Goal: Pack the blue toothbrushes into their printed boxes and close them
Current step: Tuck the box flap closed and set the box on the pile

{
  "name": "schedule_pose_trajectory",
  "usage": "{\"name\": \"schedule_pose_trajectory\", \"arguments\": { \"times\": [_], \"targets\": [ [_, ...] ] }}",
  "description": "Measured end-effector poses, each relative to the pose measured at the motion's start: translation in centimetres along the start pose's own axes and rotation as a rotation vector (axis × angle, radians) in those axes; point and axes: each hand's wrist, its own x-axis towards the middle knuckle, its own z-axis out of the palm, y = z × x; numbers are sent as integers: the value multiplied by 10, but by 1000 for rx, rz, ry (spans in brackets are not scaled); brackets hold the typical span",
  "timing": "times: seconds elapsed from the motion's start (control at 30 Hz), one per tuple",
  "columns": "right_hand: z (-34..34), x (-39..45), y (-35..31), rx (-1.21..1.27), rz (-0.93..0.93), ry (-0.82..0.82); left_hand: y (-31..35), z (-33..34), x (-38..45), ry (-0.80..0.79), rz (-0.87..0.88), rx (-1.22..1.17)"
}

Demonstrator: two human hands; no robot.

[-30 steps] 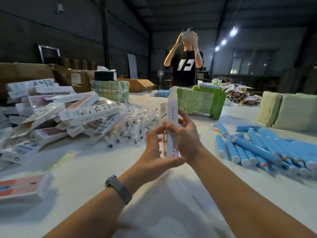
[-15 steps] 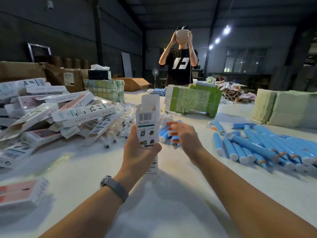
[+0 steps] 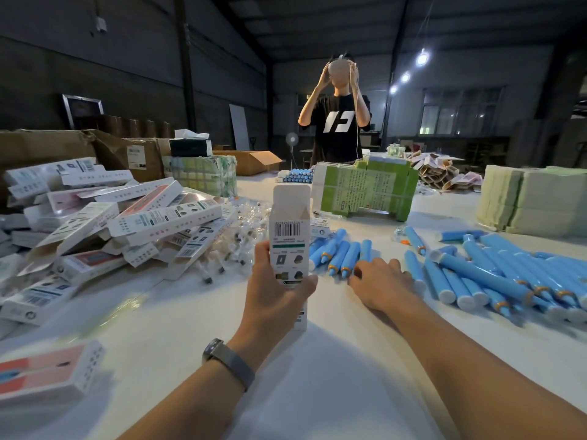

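Box upright, flap open, contents unseen

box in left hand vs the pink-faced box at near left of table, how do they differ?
The held box, gripped by the left hand, stands upright; the pink-faced box lies flat on the table. The held box has its top flap open and shows its barcode side; the pink-faced box looks closed. Both are white printed cartons.

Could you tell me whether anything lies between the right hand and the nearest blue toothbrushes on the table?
Nothing visible does. The right hand is already at the small cluster of blue toothbrushes; whether it touches one is unclear. The left hand holds the printed box upright, its top flap open.
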Motion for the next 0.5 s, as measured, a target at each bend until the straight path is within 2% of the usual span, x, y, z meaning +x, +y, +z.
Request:
{"name": "schedule_pose_trajectory", "arguments": {
  "times": [0.2, 0.37, 0.5],
  "targets": [
    [-8, 2, 9, 88, 57, 211, 2, -1, -1, -17, -34, 2],
    [-4, 0, 7, 29, 78, 29, 8, 0, -3, -63, -38, -40],
    [-5, -1, 11, -36, 132, 38, 11, -1, -4, -65, -64, -126]
  ]
}}
